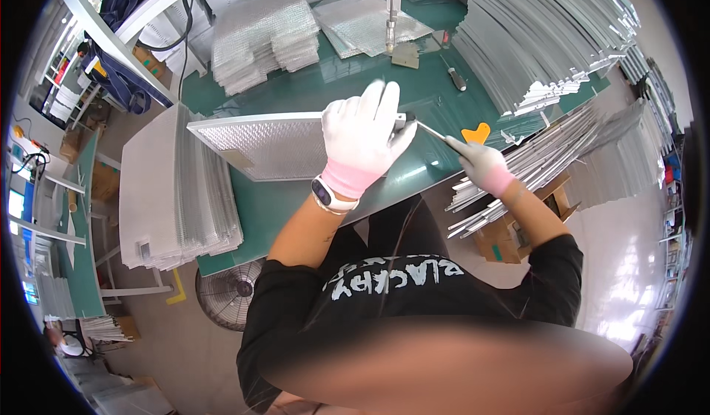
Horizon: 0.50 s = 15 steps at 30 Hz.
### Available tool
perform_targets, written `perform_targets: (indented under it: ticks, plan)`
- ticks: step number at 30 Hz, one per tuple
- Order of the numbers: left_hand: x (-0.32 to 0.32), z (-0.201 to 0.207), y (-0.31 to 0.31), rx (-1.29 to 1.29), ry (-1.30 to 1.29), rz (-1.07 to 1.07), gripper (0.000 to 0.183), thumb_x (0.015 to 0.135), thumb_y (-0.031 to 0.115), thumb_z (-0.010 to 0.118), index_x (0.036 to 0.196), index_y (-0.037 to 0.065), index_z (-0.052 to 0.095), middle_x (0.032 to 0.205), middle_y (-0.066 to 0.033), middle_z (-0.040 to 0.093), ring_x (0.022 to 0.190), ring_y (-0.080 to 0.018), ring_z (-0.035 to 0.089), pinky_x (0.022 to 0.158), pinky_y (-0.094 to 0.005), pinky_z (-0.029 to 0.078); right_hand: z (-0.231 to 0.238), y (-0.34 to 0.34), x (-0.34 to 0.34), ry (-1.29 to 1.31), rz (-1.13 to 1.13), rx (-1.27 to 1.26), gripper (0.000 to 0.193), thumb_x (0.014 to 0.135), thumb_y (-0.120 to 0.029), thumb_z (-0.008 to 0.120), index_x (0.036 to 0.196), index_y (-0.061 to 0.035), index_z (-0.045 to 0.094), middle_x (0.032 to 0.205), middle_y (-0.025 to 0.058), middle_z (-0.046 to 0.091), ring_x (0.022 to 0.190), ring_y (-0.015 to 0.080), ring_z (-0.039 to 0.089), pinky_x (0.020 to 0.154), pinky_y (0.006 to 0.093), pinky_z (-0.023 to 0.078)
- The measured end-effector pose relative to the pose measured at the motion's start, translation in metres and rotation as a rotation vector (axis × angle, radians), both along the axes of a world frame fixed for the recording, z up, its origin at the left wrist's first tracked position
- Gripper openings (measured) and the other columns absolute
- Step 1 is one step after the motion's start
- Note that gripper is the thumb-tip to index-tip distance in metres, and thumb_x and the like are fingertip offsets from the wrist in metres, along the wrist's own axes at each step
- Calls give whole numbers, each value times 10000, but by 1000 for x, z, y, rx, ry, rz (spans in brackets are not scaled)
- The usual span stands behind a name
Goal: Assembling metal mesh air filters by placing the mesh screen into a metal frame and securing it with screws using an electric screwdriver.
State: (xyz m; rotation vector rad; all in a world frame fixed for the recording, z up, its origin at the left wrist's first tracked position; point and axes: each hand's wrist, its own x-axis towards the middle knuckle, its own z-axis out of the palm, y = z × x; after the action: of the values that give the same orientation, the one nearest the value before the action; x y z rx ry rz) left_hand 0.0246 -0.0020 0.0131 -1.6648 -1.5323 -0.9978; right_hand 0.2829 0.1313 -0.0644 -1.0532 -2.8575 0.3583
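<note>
A green worktop runs across the scene, carrying at its far right a tall, fanned stack of grey panels. At the left end, a block of pale sheets stands on edge, packed close together. Toward the back lies a pile of silvery bubble-textured sheets. A bundle of thin metal strips juts out by the right edge of the worktop, while a round fan sits below the near left edge. In the middle, just right of the pale sheets, a silver mesh panel with a light frame stands tilted at the worktop, its right end partly hidden behind the left hand. That gloved hand has its fingers stretched upward and held close together, the thumb apart; whether it grips the frame cannot be told. The gloved right hand is closed around a thin rod-like tool, whose far end meets or nearly meets a small dark piece beside the left thumb. Near the right hand lies an orange piece.
</note>
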Motion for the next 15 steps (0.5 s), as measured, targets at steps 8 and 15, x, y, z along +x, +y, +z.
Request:
perform_targets:
  ticks: [8,15]
  plan:
    - [5,4,-15,-170,-45,38,465,711,364,767,1046,66,645,883,-33,618,732,-216,584,709,-388,397,205,44,-167,1253,395,633,605,879,-180,645,1401,16,413,1170,184,560,1053,252,570,907,347,468]
    - [1,7,14,24,-71,14,305,678,284,751,607,131,496,584,-23,454,564,-227,507,579,-386,352,296,20,-213,1412,554,-173,238,897,-186,648,1072,-25,636,878,20,637,808,97,585,714,254,474]
